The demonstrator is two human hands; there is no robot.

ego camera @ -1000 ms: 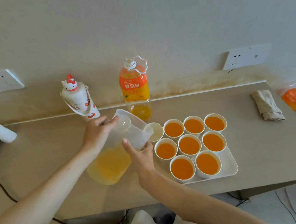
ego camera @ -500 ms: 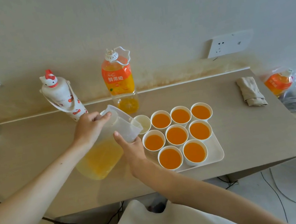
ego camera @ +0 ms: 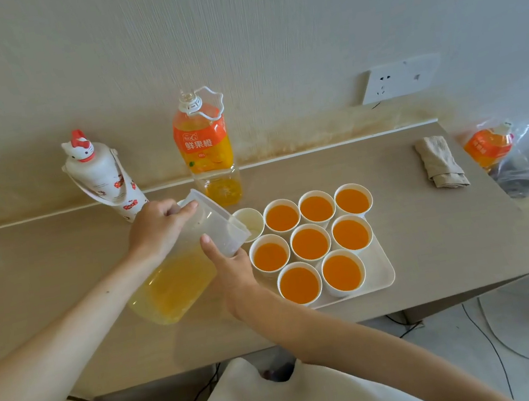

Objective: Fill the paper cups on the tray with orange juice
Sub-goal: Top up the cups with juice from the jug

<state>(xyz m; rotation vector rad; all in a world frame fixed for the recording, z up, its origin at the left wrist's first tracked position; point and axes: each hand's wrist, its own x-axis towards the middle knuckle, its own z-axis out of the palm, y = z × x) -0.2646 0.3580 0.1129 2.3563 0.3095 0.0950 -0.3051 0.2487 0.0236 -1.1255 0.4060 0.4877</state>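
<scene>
While eight paper cups (ego camera: 309, 243) on the tray (ego camera: 385, 276) hold orange juice, the back-left empty cup (ego camera: 253, 224) is unfilled. The left hand (ego camera: 157, 229) and right hand (ego camera: 232, 269) wrap their fingers around the tilted pitcher (ego camera: 178, 279), its spout above that cup.

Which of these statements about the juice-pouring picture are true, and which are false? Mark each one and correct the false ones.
1. Eight paper cups hold orange juice. True.
2. The pitcher stands upright. False: it is tilted, with its spout at the pale cup at the back left.
3. Both the left hand and the right hand grip the pitcher. True.
4. The juice bottle lies on its side. False: it stands upright behind the tray.
5. A folded cloth lies to the right of the tray. True.
</scene>
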